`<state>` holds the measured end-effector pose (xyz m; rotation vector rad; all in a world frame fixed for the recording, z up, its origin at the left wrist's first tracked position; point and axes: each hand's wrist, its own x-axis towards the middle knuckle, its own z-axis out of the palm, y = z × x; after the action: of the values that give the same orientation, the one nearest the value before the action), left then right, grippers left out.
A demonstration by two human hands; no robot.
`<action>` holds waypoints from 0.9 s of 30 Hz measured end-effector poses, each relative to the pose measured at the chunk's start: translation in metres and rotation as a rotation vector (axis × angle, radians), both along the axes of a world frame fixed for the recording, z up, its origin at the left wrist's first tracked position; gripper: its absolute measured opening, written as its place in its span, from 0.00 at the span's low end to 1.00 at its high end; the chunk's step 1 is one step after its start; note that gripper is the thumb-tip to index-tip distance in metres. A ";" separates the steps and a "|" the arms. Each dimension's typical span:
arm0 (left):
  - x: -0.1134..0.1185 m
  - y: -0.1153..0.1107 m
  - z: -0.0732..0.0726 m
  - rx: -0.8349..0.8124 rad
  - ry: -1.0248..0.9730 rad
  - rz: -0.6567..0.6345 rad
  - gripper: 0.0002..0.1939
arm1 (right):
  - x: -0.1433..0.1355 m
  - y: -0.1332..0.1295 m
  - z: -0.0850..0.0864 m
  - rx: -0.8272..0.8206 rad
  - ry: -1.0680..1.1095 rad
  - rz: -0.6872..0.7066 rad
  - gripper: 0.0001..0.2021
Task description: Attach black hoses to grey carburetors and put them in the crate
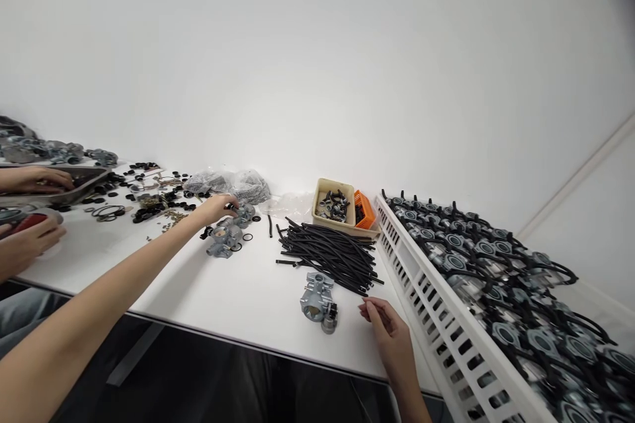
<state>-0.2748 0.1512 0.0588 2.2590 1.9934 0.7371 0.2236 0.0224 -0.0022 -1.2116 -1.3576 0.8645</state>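
My left hand (218, 209) reaches out to the middle of the table. Its fingers are closed on the black-capped part of a grey metal carburetor (244, 215). Just in front of it lies a second carburetor (224, 238), with black rubber rings beside it. My right hand (389, 330) rests low at the right, fingers loosely curled together, and nothing shows in them. Its fingertips are close to the ends of a pile of black rubber hoses (327, 248). Left of that hand another carburetor (317, 301) sits alone on the white table (268, 310).
A white slotted crate (436, 291) full of carburetors with hoses stands at the right. Behind the hoses are a cream bin (322, 188) of small parts and an orange basket (364, 208). A co-worker's hands (37, 244) are at the left, near a metal tray (92, 178) and scattered black caps.
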 end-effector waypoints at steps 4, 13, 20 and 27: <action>-0.003 -0.015 0.004 0.038 -0.047 0.039 0.26 | 0.000 0.000 0.001 -0.010 -0.009 0.003 0.22; 0.037 -0.104 -0.021 -0.003 -0.277 0.175 0.42 | -0.002 -0.002 0.004 0.006 0.024 0.006 0.21; 0.043 -0.121 -0.033 0.091 -0.248 0.349 0.29 | 0.001 0.000 -0.003 -0.006 0.023 0.014 0.20; 0.027 -0.112 -0.038 0.099 -0.277 0.299 0.28 | 0.001 0.000 -0.003 -0.007 0.034 0.022 0.19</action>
<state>-0.2477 0.0396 0.0211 1.7963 2.2167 1.1268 0.2241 0.0225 -0.0050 -1.1843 -1.3438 0.9026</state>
